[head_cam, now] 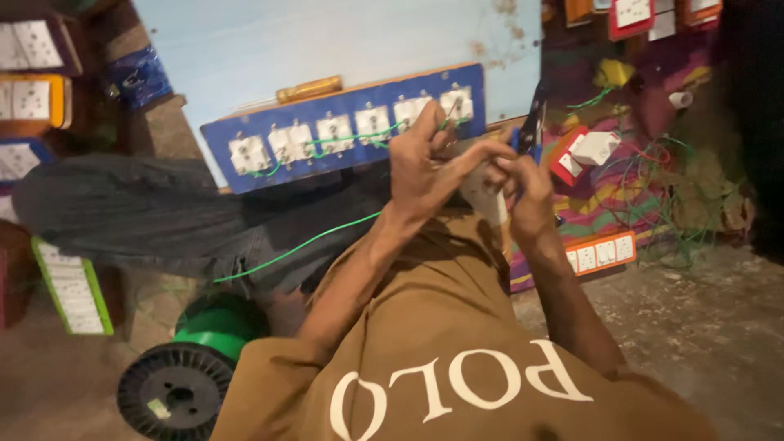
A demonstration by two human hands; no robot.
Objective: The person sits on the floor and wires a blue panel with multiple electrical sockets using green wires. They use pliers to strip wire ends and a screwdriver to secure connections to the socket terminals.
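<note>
Both hands (469, 175) pinch a white switch (483, 196) between them.

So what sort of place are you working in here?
Probably a small electrical workshop, working on the floor: a blue switchboard panel wired with white sockets, a spool of green wire, and loose switch plates scattered around.

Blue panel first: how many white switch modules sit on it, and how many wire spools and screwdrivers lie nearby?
White switch modules on the blue panel: 6
Green wire spool: 1
Yellow-handled screwdriver: 1
Total: 8
</note>
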